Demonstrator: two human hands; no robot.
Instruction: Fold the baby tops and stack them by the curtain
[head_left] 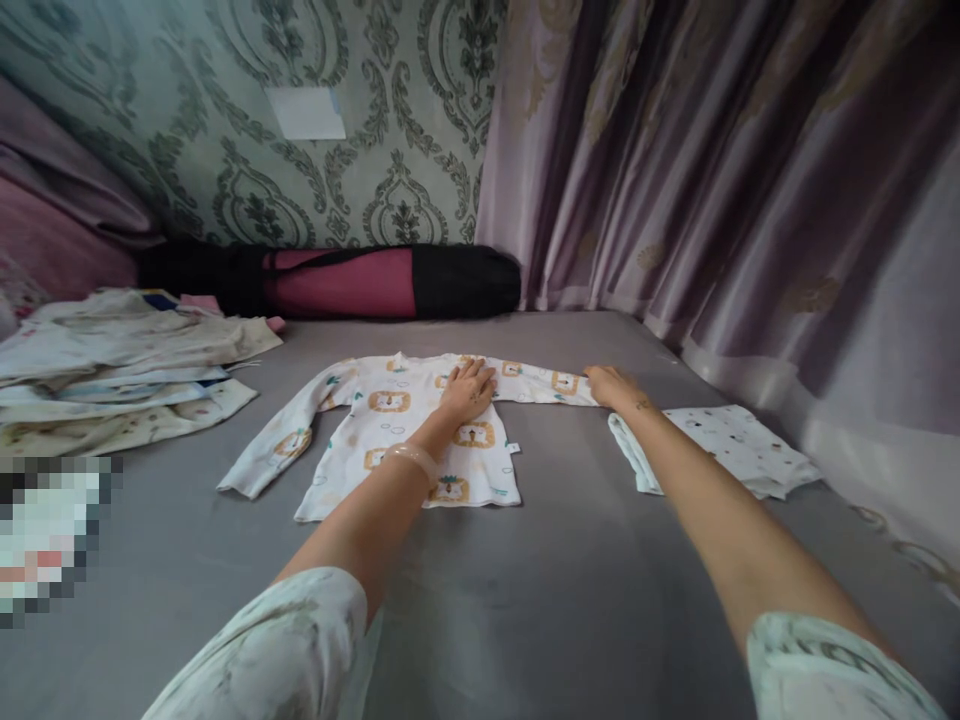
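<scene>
1. White cloth printed with orange-brown lion faces makes up the one long-sleeved shirt (409, 420) in the head view, spread out on the grey bedsheet (525, 600) before me, neckline away from me and hem towards me.
2. Palm down, my left hand (469, 388) presses on its upper chest near the shoulder, fingers lightly parted; a pale bangle (411, 458) circles that wrist.
3. With my right hand (607, 386) I pinch the cuff (589, 391) of the sleeve that runs straight out to the right. The other sleeve (281, 440) slants down towards me on the left.
4. Bare sheet stretches from the hem to me and between the shirt and the clothes pile (127, 350) on the left. Beyond the neckline a narrower strip runs to the long bag (337, 283) along the wall.
5. On the right, room is tighter: one folded white garment (739, 450) with small dark prints lies just beside my forearm, near the sheet's edge under the purple curtain (637, 180).
6. That black and magenta bag is the only container I can make out; what it holds, I cannot tell.
7. Counting up: two hands, one spread shirt, one folded garment, one bag, one pile of several overlapping pieces I cannot number, and one white panel (309, 112) on the damask wallpaper (405, 100).
</scene>
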